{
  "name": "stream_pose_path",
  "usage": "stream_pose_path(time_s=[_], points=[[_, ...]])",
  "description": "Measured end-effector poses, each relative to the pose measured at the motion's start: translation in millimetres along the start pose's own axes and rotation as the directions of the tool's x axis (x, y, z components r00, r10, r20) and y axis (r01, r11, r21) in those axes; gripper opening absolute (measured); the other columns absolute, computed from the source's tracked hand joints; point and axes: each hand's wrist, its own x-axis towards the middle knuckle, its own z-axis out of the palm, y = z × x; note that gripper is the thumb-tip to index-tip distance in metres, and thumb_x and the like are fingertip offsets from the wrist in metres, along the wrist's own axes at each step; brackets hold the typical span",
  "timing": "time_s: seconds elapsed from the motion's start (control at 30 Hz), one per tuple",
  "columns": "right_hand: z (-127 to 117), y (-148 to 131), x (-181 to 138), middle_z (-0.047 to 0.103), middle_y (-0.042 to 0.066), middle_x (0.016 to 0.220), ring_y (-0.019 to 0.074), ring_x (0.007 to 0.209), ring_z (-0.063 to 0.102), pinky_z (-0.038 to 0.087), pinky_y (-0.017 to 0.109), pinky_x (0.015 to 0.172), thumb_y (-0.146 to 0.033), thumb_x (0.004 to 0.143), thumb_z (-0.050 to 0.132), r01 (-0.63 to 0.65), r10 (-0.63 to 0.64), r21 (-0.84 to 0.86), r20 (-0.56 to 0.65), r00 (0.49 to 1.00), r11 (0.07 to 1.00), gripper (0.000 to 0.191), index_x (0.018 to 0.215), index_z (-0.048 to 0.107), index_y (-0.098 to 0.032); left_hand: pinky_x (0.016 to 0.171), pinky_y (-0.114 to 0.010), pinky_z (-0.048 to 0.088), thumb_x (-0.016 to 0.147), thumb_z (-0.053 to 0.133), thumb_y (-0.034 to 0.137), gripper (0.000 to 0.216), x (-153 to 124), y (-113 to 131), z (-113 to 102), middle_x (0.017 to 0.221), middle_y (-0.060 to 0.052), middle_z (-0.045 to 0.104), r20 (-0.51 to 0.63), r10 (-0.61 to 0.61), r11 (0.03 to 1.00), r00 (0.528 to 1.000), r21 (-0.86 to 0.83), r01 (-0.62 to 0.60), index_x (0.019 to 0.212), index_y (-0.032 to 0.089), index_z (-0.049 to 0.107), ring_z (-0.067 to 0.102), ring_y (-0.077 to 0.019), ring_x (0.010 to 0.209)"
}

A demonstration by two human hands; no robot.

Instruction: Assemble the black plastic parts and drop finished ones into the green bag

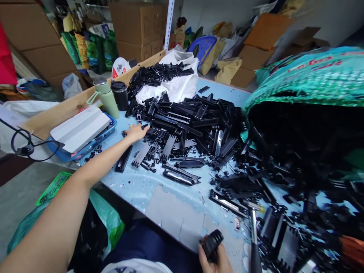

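My left hand (pixel 136 132) reaches out to the near left edge of a big heap of black plastic parts (pixel 196 113). Its thumb and fingers are spread over the small parts there, touching them; I see nothing clearly gripped. Close to the table's front edge, my right hand (pixel 216 261) is closed around a black plastic piece with ridged, slotted ends (pixel 212 242). Flat toothed black plates (pixel 169 147) and long narrow black pieces (pixel 182 176) lie between the two hands. A hammer (pixel 254 231) rests on the table right of my right hand.
A green woven sack (pixel 307 79) lies open at the right, black parts spilling from it. At the left stand a blue tray (pixel 109 131) with a white folded piece (pixel 81 129), a green bottle (pixel 106 96) and a black cup (pixel 120 95). Cardboard boxes (pixel 136 22) stand behind.
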Motion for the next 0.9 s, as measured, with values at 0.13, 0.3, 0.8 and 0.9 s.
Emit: stream_pose_path(time_s=[0.13, 0.3, 0.8, 0.9], points=[[-2.8, -0.4, 4.6, 0.065, 0.006, 0.065, 0.0195, 0.052, 0.061, 0.049, 0.029, 0.049, -0.044, 0.074, 0.063, 0.108, -0.109, -0.051, -0.005, 0.994, 0.993, 0.029, 0.084, 0.056, -0.018, 0.097, -0.042, 0.035, 0.088, 0.033, 0.043, 0.051, -37.4, -14.5, -5.3, 0.125, -0.018, 0.052, -0.002, 0.215, 0.974, 0.977, 0.067, -0.215, 0.127, 0.013, 0.046, 0.046, -0.0307, 0.116], [-0.5, -7.9, 5.9, 0.064, 0.007, 0.067, 0.0195, 0.053, 0.061, 0.049, 0.030, 0.052, -0.043, 0.073, 0.063, 0.118, -0.121, -0.073, -0.036, 0.992, 0.990, 0.029, 0.083, 0.056, -0.018, 0.095, -0.040, 0.037, 0.073, 0.053, 0.019, 0.053, -46.1, -48.7, -24.2, 0.125, -0.020, 0.049, 0.054, 0.204, 0.950, 0.977, 0.231, -0.211, 0.125, 0.011, 0.048, 0.044, -0.0324, 0.118], [-1.4, -49.0, 63.5, 0.061, 0.003, 0.074, 0.0176, 0.068, 0.056, 0.047, 0.030, 0.064, -0.055, 0.078, 0.052, -0.396, 0.261, 0.432, 0.339, 0.904, 0.810, 0.043, 0.091, 0.063, -0.016, 0.089, -0.034, 0.046, 0.081, 0.053, 0.034, 0.030, -191.6, -13.0, -44.9, 0.105, -0.005, 0.062, -0.385, 0.633, 0.592, 0.672, -0.318, -0.740, 0.106, 0.017, 0.055, 0.058, -0.0197, 0.099], [-2.2, -52.2, 71.8, 0.062, 0.003, 0.073, 0.0177, 0.065, 0.057, 0.048, 0.031, 0.062, -0.056, 0.080, 0.049, -0.426, 0.258, 0.451, 0.388, 0.885, 0.784, 0.047, 0.103, 0.060, -0.017, 0.083, -0.032, 0.049, 0.085, 0.051, 0.033, 0.028, -249.9, 21.2, -5.4, 0.100, -0.007, 0.064, -0.238, 0.786, 0.430, 0.570, -0.452, -0.782, 0.106, 0.016, 0.057, 0.061, -0.0183, 0.093]])
